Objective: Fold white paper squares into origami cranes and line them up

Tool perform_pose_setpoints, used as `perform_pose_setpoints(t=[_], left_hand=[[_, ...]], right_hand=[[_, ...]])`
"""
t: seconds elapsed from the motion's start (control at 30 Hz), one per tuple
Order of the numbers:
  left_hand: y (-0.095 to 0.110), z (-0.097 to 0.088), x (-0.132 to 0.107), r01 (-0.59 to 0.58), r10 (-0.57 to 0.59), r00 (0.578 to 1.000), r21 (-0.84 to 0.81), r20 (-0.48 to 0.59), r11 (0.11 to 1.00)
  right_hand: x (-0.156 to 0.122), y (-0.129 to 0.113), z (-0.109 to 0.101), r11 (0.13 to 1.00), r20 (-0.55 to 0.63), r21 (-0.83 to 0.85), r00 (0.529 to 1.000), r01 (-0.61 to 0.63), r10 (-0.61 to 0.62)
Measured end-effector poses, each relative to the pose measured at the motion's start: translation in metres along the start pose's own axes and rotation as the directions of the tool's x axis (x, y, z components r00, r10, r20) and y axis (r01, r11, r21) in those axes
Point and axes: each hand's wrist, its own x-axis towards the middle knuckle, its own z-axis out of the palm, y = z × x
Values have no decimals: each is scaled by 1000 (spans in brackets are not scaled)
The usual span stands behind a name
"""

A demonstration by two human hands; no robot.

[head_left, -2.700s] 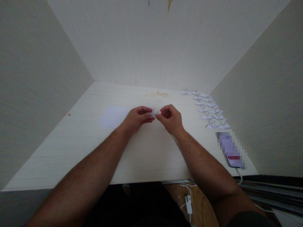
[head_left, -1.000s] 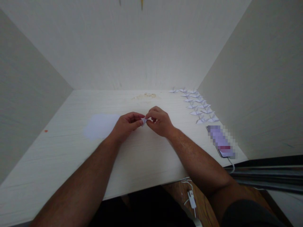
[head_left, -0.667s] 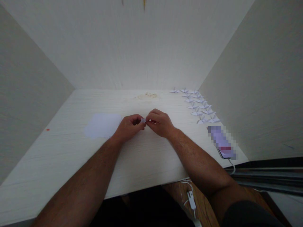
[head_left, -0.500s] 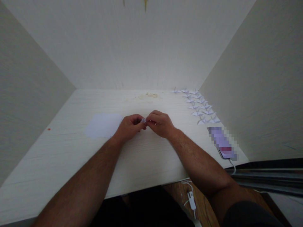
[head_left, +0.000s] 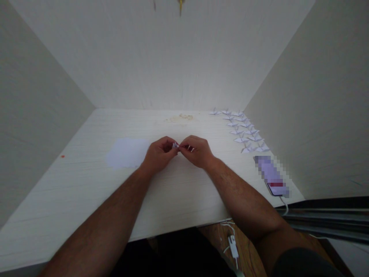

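Over the middle of the white table, my left hand [head_left: 160, 154] and my right hand [head_left: 196, 151] meet fingertip to fingertip. Between them is a small piece of folded white paper [head_left: 175, 146], pinched by the thumb and fingers of each hand. Most of the paper is covered by my fingers, so its exact shape cannot be made out. Beside my left hand lies a stack of white paper [head_left: 125, 153], its right edge partly behind that hand.
Folded paper cranes [head_left: 238, 131] stand in rows along the table's right side. Nearer me lies a phone [head_left: 271, 175] with a white cable. Pale walls [head_left: 173, 57] enclose the table [head_left: 178, 200] on three sides. A white power strip [head_left: 233, 246] rests on the floor below.
The fingers of both hands have shifted slightly around the folded paper, which stays pinched between them. The whole view has moved a little; the cranes, phone and paper stack lie as before.
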Motion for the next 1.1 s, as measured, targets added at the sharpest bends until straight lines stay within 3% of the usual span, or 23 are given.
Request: perform_pose_setpoints(t=[0.2,0.57,0.8,1.1], left_hand=[[4,0,0,-48,51,998,94,-29,994],[0,0,-1,-63,69,997,128,-44,990],[5,0,-3,-80,92,994,186,-54,979],[11,0,-3,-138,158,986,275,-54,952]], right_hand=[[0,1,2,998,-43,16,997,-59,60],[1,-2,0,969,16,90,973,-232,231],[1,-2,1,971,-3,119,978,-206,208],[0,-3,2,990,-23,36,990,-135,136]])
